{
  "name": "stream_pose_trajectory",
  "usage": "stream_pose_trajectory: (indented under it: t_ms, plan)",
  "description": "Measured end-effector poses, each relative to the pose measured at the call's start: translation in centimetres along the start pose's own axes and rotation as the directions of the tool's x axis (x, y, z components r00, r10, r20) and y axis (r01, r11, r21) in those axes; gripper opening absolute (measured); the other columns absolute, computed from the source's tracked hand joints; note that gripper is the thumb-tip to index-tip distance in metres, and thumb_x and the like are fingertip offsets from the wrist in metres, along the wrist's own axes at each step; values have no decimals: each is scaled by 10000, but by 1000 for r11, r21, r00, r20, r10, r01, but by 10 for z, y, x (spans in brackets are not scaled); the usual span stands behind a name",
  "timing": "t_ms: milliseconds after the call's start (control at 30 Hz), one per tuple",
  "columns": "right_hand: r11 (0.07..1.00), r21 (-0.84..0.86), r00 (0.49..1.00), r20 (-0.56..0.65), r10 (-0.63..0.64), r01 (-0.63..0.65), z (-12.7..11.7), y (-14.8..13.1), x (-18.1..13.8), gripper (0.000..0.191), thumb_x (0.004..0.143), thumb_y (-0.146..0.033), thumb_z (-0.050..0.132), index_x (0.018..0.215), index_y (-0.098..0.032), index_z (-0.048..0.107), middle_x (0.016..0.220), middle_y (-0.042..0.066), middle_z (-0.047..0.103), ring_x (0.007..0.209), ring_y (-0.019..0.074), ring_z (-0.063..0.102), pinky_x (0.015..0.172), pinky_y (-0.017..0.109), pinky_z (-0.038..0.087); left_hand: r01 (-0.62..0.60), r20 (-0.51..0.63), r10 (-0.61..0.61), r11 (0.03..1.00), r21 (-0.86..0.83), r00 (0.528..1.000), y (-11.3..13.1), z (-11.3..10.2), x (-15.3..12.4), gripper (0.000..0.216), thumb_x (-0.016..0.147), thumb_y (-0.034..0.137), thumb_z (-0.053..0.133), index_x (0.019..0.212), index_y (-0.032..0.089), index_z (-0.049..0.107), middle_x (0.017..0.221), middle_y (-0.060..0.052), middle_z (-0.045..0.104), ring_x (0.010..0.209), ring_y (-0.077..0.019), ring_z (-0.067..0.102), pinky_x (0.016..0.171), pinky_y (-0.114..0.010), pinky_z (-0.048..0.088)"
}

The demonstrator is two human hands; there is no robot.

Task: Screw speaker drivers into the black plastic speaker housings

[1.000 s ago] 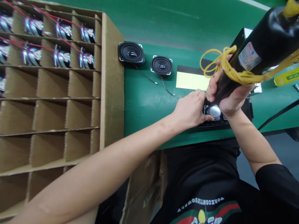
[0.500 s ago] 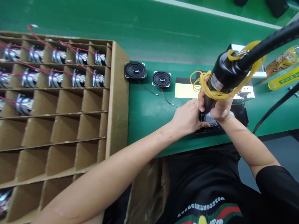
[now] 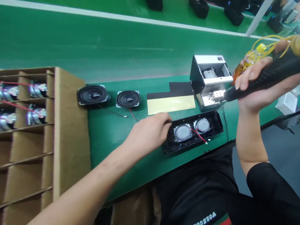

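My right hand [image 3: 255, 86] is wrapped around a black electric screwdriver [image 3: 275, 75] with a yellow cord looped at its rear. The screwdriver's tip points left into the front opening of a white and black screw feeder [image 3: 217, 82]; whether it touches a screw I cannot tell. With curled fingers, my left hand [image 3: 150, 129] grips the left end of a long black speaker housing [image 3: 215, 121]. Two round speakers sit in it with their backs up, a left one [image 3: 182, 132] and a right one [image 3: 202, 125]. Red wires with white connectors lie across the housing.
Two loose speakers, one larger-looking [image 3: 93, 94] and one beside it [image 3: 128, 98], lie cone up. A divided cardboard box [image 3: 70, 134] holding speakers stands at left. Behind the housing lies a yellow and black sheet [image 3: 171, 104]. A drink bottle [image 3: 246, 62] and white container [image 3: 287, 103] are at right.
My right hand has carried the screwdriver from above the housing up and right to the screw feeder. My left hand now holds the housing's left end. The camera view has shifted right.
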State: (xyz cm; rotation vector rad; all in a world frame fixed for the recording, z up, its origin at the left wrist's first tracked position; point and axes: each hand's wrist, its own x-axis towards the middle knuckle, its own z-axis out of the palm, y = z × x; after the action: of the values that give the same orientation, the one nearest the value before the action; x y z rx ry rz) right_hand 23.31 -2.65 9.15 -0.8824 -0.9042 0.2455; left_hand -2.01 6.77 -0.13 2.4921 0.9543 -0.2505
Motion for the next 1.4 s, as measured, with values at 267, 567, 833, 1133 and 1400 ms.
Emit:
stream_pose_trajectory:
  t_ms: [267, 567, 833, 1133, 1400]
  plan:
    - [990, -78, 993, 12, -114, 115, -17, 44, 16, 639, 929, -861, 587, 761, -244, 584, 649, -22, 488, 439, 107, 449, 385, 253, 316, -373, -310, 369, 927, 47, 876, 4, -1, -14, 458, 1071, 424, 390, 1320, 189, 694, 1448, -176, 688, 1354, -394, 638, 1095, -589, 519]
    - [994, -86, 995, 85, -54, 62, -24, 50, 14, 583, 1025, -735, 536, 708, -248, 575, 644, -12, 535, 456, 126, 470, 414, 293, 355, -648, -188, 661, 750, 134, 726, 35, 36, -14, 644, 997, 553, 636, 1557, 236, 601, 1753, -181, 400, 1597, -452, 371, 1285, -727, 226]
    - [992, -89, 995, 49, -83, 87, -20, 50, 14, 579, 1052, -717, 491, 709, -251, 522, 675, -12, 489, 454, 126, 451, 409, 287, 320, -574, -203, 612, 790, 216, 765, 37, 45, -13, 665, 954, 504, 710, 1560, 250, 601, 1781, -221, 317, 1600, -473, 339, 1240, -681, 323]
    - [989, -135, 998, 15, -63, 65, -18, 46, 15, 641, 983, -826, 475, 687, -260, 524, 638, -6, 482, 446, 120, 411, 402, 300, 291, -565, -217, 607, 793, 227, 765, 36, 47, -13, 605, 987, 516, 679, 1532, 260, 618, 1778, -237, 300, 1612, -462, 309, 1226, -679, 333]
    - [991, -130, 998, 64, -13, 22, -25, 54, 12, 624, 916, -881, 588, 800, -277, 477, 676, -33, 506, 472, 133, 458, 424, 300, 365, -559, -222, 602, 797, 230, 767, 35, 47, -12, 599, 984, 486, 689, 1539, 270, 615, 1782, -224, 306, 1605, -455, 330, 1230, -669, 342]
